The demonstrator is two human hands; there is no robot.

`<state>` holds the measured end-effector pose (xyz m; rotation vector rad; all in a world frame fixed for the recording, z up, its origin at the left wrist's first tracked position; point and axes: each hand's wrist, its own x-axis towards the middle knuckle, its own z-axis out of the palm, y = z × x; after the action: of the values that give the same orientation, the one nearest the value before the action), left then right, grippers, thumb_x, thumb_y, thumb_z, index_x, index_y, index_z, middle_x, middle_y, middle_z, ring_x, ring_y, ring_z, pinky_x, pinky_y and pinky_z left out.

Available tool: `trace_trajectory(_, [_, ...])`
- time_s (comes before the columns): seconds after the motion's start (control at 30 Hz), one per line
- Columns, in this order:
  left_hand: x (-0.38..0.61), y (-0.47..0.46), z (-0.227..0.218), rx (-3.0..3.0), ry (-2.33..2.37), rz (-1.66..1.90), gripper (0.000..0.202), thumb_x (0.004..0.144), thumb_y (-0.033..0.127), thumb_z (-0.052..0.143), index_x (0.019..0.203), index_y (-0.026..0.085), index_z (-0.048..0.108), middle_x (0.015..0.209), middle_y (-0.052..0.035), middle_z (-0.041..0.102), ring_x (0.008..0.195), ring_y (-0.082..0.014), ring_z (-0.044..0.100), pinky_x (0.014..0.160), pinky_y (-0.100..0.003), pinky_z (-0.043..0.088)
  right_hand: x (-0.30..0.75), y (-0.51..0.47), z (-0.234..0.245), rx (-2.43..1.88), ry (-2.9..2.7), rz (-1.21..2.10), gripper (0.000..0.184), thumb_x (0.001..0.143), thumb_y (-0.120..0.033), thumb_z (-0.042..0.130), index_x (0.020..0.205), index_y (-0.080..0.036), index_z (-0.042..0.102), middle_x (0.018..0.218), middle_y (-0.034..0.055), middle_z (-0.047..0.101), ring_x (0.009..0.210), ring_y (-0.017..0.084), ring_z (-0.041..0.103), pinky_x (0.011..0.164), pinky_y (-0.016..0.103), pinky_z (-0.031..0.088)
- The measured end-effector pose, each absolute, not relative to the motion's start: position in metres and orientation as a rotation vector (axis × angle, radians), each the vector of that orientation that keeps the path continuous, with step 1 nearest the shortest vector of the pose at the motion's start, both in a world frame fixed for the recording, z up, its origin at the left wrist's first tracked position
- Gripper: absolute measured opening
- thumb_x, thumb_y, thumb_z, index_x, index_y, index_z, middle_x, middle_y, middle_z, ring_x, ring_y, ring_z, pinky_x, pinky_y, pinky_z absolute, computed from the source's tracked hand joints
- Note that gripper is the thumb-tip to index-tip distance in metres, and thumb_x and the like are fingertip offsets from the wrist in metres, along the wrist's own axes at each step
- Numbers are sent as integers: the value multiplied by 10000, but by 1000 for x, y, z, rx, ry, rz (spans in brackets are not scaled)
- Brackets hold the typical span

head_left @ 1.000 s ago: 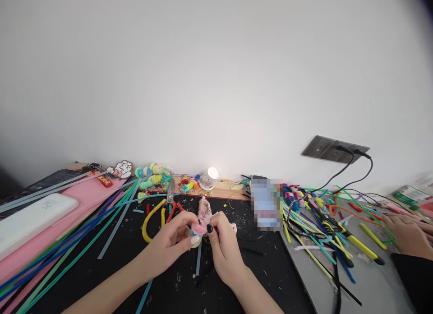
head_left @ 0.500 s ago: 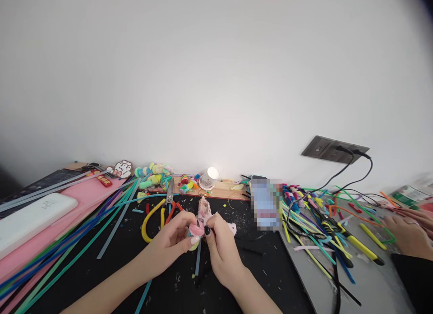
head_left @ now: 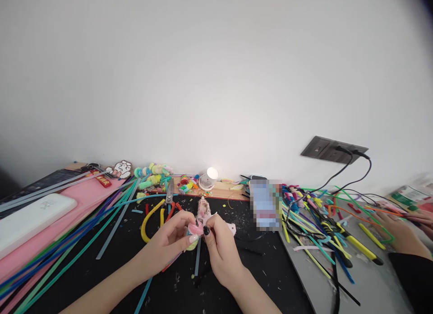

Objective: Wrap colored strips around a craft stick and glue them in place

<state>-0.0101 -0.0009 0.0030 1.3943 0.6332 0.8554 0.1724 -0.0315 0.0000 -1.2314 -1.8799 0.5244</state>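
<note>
Between the fingertips of both hands is a small pink fuzzy pipe-cleaner piece with pale blue and yellow-green parts below it. My left hand pinches it from the left, thumb and fingers closed on it. From the right my right hand pinches its edge between thumb and forefinger. Just behind the hands lies a pale pink glue gun with a stained nozzle, partly hidden by the fingers. Scissors-like cutters with orange-red handles lie to the left, beside a yellow looped handle.
Long coloured pipe cleaners lie over a pink sheet at left, near a white box. A paper cup stands by the wall. At right are a phone, yellow-black pliers and another person's hand.
My hands stay nearly in place, with only slight finger movement on the pink piece. The other person's hand at right has shifted a little to the left.
</note>
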Motion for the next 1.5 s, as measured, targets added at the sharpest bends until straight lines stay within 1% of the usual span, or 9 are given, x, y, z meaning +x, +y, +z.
trace_trajectory(0.2, [-9,0,3,1344,590,842,264,864,446,627,946,219,519,800,27,503,676,-121,413,619,-244,363,172,-32,-2,-1189,-1839,604,165,985,-270,341,865,-225,444,814,13,479,729,182,448,662,299,375])
trace_trajectory(0.3, [-9,-1,5,1318,568,817,271,861,447,636,938,221,510,791,33,496,664,-114,404,617,-242,363,171,-32,1,-1161,-1824,647,162,985,-279,341,879,-223,451,820,15,478,729,180,453,657,298,381])
trace_trajectory(0.5, [-9,-2,9,1232,508,786,300,846,458,656,917,215,496,759,46,471,620,-100,421,596,-250,368,171,-33,1,-1137,-1803,726,194,998,-335,332,909,-222,463,841,17,486,726,174,458,662,301,407])
trace_trajectory(0.7, [-8,-5,11,1162,532,766,312,826,458,681,906,219,497,761,42,503,624,-101,433,589,-245,389,173,-34,1,-1098,-1815,763,226,1010,-380,318,940,-225,468,868,25,508,771,181,486,700,311,445])
trace_trajectory(1.0, [-10,-1,10,1170,495,737,271,858,422,665,936,223,498,774,52,524,625,-87,464,585,-226,377,173,-33,1,-1078,-1800,784,314,1010,-485,281,936,-235,455,874,25,496,776,186,473,701,313,429])
trace_trajectory(1.17, [-10,-1,9,1173,505,739,274,856,426,664,936,228,493,764,51,518,624,-96,472,584,-233,382,174,-33,1,-1069,-1785,796,297,1014,-469,279,934,-238,447,863,15,476,751,180,447,684,306,410])
trace_trajectory(1.37, [-10,-3,10,1139,500,738,273,850,422,674,944,225,509,793,42,530,638,-92,461,620,-240,408,173,-33,2,-1085,-1788,810,284,1016,-448,280,933,-234,447,875,15,480,769,180,449,702,310,398])
trace_trajectory(1.5, [-10,-4,10,1128,501,750,264,848,411,681,934,227,512,786,45,529,637,-88,450,610,-230,409,173,-34,2,-1101,-1800,827,267,1019,-423,281,945,-227,447,886,15,480,787,177,449,720,311,397])
